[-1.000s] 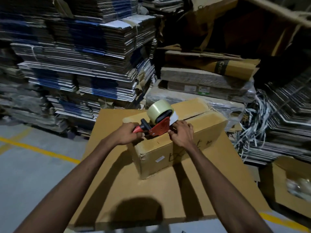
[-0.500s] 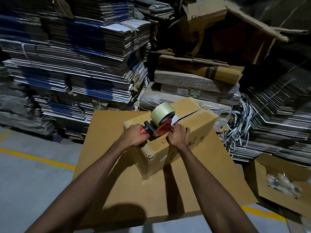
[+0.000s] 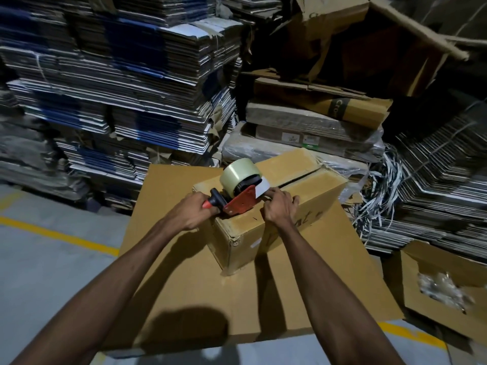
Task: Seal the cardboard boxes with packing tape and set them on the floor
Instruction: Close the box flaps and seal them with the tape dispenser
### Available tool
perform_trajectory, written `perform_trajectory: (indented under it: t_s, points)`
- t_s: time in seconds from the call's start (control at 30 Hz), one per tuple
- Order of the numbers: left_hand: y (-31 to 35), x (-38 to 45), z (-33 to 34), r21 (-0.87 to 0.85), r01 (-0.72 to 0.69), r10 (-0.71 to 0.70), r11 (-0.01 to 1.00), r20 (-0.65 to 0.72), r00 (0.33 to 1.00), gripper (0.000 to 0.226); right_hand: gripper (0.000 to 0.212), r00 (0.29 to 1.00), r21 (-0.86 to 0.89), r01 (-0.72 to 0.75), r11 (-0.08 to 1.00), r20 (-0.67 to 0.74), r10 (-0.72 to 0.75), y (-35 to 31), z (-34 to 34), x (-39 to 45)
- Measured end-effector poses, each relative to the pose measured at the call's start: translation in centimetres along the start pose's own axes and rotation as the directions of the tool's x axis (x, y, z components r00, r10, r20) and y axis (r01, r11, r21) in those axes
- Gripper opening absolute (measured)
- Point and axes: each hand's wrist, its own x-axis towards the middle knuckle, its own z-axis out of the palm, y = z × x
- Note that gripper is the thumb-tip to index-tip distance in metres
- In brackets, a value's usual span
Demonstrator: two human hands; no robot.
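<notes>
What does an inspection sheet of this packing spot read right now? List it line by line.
Surface: flat cardboard sheet under the box.
Job's things: cardboard box, top seam open at far end; red tape dispenser on its near end.
Clutter: open carton at right, loose strapping.
Hands: left hand grips dispenser handle; right hand rests on box by the dispenser.
Cables: nothing seen.
Surroundings: stacked flattened cartons, floor with yellow line.

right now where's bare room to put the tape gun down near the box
Free: the cardboard sheet in front of the box, between the forearms, and its left strip beside the left hand. Crowded: behind the box, bundles and loose strapping; the open carton at right.
</notes>
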Motion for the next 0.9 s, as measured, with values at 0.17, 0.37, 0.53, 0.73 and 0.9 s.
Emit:
perform_trajectory:
  t_s: [0.17,0.37,0.53,0.73,0.9]
  points:
    - [-1.1,-1.1,0.3,-0.039,0.004,-0.005,0.999,-0.005,1.000,0.017,0.045,1.000,-0.006,0.008,1.000,0.011,-0.008,0.2,-0.1,-0.2]
    - [-3.1,-4.0,-0.6,-0.101,-0.015,0.013,0.995,-0.020,1.000,0.021,0.052,1.000,0.000,0.024,1.000,0.011,-0.024,0.2,0.1,-0.2]
    - [-3.0,-4.6,-1.0,-0.086,-0.033,0.031,0.996,-0.025,0.999,0.020,0.054,0.998,-0.039,0.058,0.998,0.007,-0.058,0.4,0.1,-0.3]
    - [-2.4,-4.4,-0.6,-0.074,-0.016,0.013,0.997,-0.041,0.999,0.018,0.045,0.983,0.068,0.145,0.987,-0.127,-0.136,1.2,0.7,-0.5]
    - [-2.8,-4.5,-0.3,-0.124,-0.016,0.010,0.992,-0.055,0.998,0.021,0.067,0.920,0.447,-0.064,0.892,-0.319,0.226,-0.6,1.5,-3.0]
